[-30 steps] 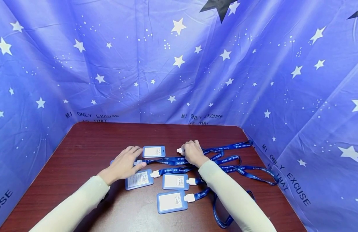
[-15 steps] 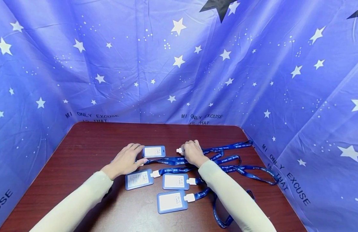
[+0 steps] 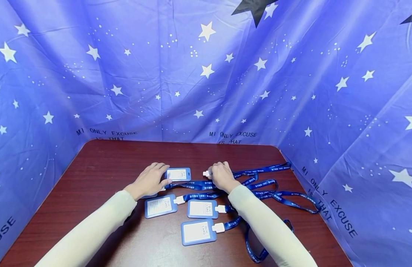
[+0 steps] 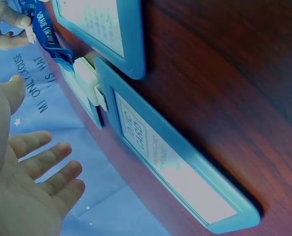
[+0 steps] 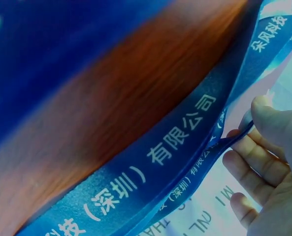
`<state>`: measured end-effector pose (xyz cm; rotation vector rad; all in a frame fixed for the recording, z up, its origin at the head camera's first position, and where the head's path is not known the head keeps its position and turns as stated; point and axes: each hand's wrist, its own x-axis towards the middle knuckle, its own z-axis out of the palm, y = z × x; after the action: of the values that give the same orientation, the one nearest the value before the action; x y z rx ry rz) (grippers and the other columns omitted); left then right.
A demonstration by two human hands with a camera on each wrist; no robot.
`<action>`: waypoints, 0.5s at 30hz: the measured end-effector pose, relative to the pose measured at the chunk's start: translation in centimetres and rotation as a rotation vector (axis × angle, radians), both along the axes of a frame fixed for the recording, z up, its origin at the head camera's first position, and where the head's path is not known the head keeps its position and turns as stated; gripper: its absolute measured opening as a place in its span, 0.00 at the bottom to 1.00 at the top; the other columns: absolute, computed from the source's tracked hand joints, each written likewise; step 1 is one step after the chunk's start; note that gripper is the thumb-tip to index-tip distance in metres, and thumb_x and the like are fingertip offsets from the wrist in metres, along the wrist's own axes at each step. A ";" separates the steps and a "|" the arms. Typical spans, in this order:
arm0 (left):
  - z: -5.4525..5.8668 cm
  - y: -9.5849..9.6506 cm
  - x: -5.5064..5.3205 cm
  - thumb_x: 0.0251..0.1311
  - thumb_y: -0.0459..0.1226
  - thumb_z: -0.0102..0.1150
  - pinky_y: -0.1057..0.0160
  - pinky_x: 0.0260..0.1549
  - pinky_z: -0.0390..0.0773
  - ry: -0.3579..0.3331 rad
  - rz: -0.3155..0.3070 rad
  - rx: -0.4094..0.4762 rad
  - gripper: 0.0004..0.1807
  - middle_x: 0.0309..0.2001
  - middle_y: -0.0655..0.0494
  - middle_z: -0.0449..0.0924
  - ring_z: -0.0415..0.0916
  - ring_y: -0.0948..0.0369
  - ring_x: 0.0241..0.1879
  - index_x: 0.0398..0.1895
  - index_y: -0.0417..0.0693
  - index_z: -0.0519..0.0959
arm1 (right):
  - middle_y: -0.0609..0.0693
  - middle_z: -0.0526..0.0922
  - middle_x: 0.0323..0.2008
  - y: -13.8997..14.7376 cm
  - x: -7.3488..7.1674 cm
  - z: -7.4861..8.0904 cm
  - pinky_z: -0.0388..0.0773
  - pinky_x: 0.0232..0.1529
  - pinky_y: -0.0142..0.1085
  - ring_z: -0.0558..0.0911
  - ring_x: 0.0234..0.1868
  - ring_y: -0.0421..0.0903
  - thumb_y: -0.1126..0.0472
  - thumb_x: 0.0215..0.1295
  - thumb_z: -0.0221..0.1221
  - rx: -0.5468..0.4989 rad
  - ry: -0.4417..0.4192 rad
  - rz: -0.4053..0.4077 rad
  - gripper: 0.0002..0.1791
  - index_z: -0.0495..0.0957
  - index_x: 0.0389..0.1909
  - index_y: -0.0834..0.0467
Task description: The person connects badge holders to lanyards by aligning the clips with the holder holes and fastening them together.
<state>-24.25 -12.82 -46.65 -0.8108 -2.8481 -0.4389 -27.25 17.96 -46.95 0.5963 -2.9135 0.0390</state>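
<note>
My left hand [image 3: 148, 181] reaches over the left end of a loose blue card holder [image 3: 177, 174] at the back of the group. Its fingers are spread, and the left wrist view shows nothing gripped in them. Below this hand, a second card holder [image 4: 175, 169] with a white clip [image 4: 86, 77] is mostly hidden in the head view. My right hand [image 3: 222, 176] pinches a dark blue lanyard [image 5: 237, 137] between thumb and fingers. The lanyard's white clip [image 3: 206, 173] sticks out to the left of that hand, facing the loose holder across a gap.
Three more card holders lie nearer me: one at the left [image 3: 160, 206], one in the middle [image 3: 202, 209], one at the front [image 3: 198, 232]. Their lanyards [image 3: 296, 198] stretch right, overlapping. A starry blue curtain [image 3: 179, 74] surrounds the brown table [image 3: 102, 167].
My left hand has moved forward and right, from above the clipped holder to the loose holder's left end. The right hand keeps its place with the lanyard.
</note>
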 end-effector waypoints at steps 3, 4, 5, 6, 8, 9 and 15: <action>-0.1 0.1 -0.3 0.69 0.49 0.63 0.41 0.69 0.64 -0.017 0.001 -0.001 0.34 0.66 0.38 0.73 0.68 0.41 0.67 0.70 0.35 0.71 | 0.46 0.85 0.32 0.0 0.1 0.0 0.66 0.45 0.43 0.79 0.38 0.47 0.56 0.66 0.69 0.003 0.000 0.000 0.09 0.83 0.26 0.51; -0.1 0.2 -0.4 0.69 0.48 0.63 0.41 0.69 0.64 -0.019 0.001 -0.003 0.34 0.66 0.38 0.73 0.68 0.41 0.67 0.70 0.35 0.71 | 0.46 0.86 0.32 0.0 0.1 0.0 0.66 0.45 0.43 0.79 0.39 0.47 0.56 0.66 0.70 0.001 0.000 0.001 0.09 0.83 0.26 0.51; -0.2 0.2 -0.5 0.69 0.48 0.63 0.41 0.69 0.64 -0.026 0.003 -0.004 0.34 0.67 0.38 0.73 0.68 0.41 0.67 0.70 0.35 0.71 | 0.46 0.86 0.33 0.0 0.1 0.1 0.66 0.45 0.43 0.79 0.39 0.47 0.56 0.66 0.70 -0.001 -0.003 0.000 0.08 0.84 0.27 0.51; -0.2 0.3 -0.6 0.69 0.48 0.63 0.41 0.70 0.64 -0.032 0.003 -0.007 0.34 0.67 0.38 0.73 0.68 0.41 0.67 0.70 0.35 0.71 | 0.47 0.86 0.33 0.0 0.1 0.1 0.66 0.45 0.43 0.79 0.39 0.48 0.56 0.66 0.69 -0.001 -0.006 -0.001 0.08 0.84 0.28 0.52; -0.3 0.4 -0.8 0.69 0.49 0.63 0.41 0.70 0.63 -0.044 0.008 -0.015 0.35 0.67 0.38 0.72 0.68 0.41 0.68 0.71 0.35 0.71 | 0.47 0.86 0.34 -0.1 0.2 0.1 0.66 0.45 0.43 0.79 0.39 0.48 0.56 0.66 0.69 -0.006 -0.006 -0.005 0.06 0.85 0.30 0.52; -0.3 0.5 -0.9 0.69 0.49 0.63 0.41 0.70 0.63 -0.051 0.009 -0.018 0.35 0.68 0.38 0.72 0.68 0.41 0.68 0.71 0.35 0.70 | 0.47 0.87 0.34 -0.1 0.2 0.1 0.66 0.45 0.43 0.79 0.39 0.48 0.56 0.66 0.70 -0.008 -0.005 -0.005 0.06 0.85 0.30 0.52; -0.6 0.9 -1.7 0.69 0.49 0.64 0.40 0.70 0.63 -0.085 0.020 -0.049 0.36 0.68 0.36 0.71 0.67 0.40 0.68 0.71 0.35 0.70 | 0.47 0.86 0.33 -0.2 0.1 0.1 0.66 0.46 0.44 0.79 0.39 0.48 0.57 0.65 0.70 -0.013 -0.001 0.002 0.09 0.83 0.26 0.51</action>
<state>-25.91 -11.90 -47.27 -0.7902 -2.9537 -0.4115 -27.10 17.80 -46.82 0.5972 -2.9111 0.0585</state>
